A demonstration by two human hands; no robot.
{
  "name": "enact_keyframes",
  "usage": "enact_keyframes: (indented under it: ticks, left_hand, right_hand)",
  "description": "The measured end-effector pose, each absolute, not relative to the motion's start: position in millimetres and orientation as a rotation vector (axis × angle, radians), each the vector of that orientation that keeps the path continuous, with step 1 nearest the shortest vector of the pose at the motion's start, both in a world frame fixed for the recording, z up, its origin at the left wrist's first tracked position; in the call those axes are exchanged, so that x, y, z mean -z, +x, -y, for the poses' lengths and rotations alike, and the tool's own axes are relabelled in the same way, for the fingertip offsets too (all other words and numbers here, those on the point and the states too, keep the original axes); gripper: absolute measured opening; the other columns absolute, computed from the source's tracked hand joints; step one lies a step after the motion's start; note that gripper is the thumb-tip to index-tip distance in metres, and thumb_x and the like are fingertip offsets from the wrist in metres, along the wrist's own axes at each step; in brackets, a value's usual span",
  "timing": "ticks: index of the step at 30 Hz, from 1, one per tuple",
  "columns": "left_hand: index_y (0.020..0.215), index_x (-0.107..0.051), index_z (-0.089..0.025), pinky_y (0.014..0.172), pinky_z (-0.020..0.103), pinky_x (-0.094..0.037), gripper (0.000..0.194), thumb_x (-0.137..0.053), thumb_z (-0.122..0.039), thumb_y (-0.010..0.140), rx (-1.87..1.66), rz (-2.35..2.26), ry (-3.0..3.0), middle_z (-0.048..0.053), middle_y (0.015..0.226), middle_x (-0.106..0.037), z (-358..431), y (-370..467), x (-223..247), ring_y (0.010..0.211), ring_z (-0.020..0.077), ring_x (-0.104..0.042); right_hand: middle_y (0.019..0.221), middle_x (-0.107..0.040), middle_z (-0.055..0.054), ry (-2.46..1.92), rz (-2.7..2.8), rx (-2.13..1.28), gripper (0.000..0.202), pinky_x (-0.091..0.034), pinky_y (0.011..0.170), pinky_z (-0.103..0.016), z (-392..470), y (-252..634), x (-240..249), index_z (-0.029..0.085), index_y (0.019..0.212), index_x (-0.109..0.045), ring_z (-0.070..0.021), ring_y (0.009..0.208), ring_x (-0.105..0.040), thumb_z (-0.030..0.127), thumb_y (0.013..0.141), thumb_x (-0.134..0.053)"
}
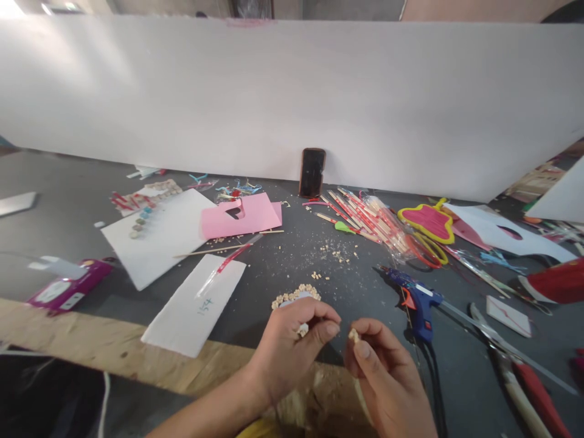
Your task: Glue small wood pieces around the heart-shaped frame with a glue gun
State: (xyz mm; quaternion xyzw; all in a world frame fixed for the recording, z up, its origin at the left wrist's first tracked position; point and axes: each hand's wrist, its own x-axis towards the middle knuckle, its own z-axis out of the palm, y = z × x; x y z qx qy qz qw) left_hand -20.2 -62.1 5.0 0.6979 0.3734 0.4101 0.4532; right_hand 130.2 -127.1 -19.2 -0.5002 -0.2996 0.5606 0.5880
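The right hand (385, 371) pinches a pale bit (353, 335), seemingly for control, while the left hand (287, 333), curled (its hold I can't tell), covers the near side of a bead-edged piece (297, 295).

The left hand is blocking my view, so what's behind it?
Small wooden bits edging a pale piece show beyond the left hand; how far they continue behind it is covered.

The dark grey desk (360, 292), with a wood-toned strip along its near edge, carries a white sheet (159, 240) with pink paper (258, 213) at its corner, a handwritten white slip (187, 316), a purple box (86, 284), scattered wooden bits (336, 250), an upright phone (312, 172), red-and-pale sticks (360, 213), a blue glue gun (422, 304) and red-gripped pliers (538, 392).
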Motion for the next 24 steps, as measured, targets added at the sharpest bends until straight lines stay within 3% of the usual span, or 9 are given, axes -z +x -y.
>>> enact_keyframes:
  ticks: [5, 15, 24]
  left_hand:
    - [0.08, -0.067, -0.012, 0.064, 0.02, -0.044, 0.02, -0.063, -0.031, 0.083, -0.599, -0.748, 1.236, 0.002, 0.073, -0.066, 61, -22, -15, 0.067, 0.0102, -0.056]
    - [0.077, -0.07, -0.011, 0.065, 0.021, -0.041, 0.035, -0.077, -0.045, 0.07, -0.526, -0.706, 1.025, -0.001, 0.066, -0.061, 58, -21, -14, 0.063, 0.0086, -0.051]
    - [0.076, -0.071, -0.011, 0.061, 0.019, -0.039, 0.037, -0.081, -0.045, 0.066, -0.516, -0.689, 0.94, -0.001, 0.064, -0.061, 58, -21, -11, 0.061, 0.0075, -0.05]
  right_hand:
    - [0.067, -0.056, 0.003, -1.256, 0.991, -1.17, 0.016, -0.044, 0.058, -0.014, 128, 138, 18, 0.027, 0.092, -0.068, -0.0072, 0.061, -0.051, 0.04, 0.081, -0.068]
    - [0.074, -0.055, 0.003, -1.207, 1.209, -1.124, 0.009, -0.043, 0.056, -0.014, 124, 138, 2, 0.029, 0.09, -0.067, -0.0077, 0.062, -0.051, 0.034, 0.087, -0.06]
    - [0.08, -0.056, 0.002, -1.194, 1.287, -1.132, 0.01, -0.044, 0.058, -0.014, 125, 142, 4, 0.03, 0.093, -0.066, -0.0074, 0.065, -0.052, 0.032, 0.089, -0.057]
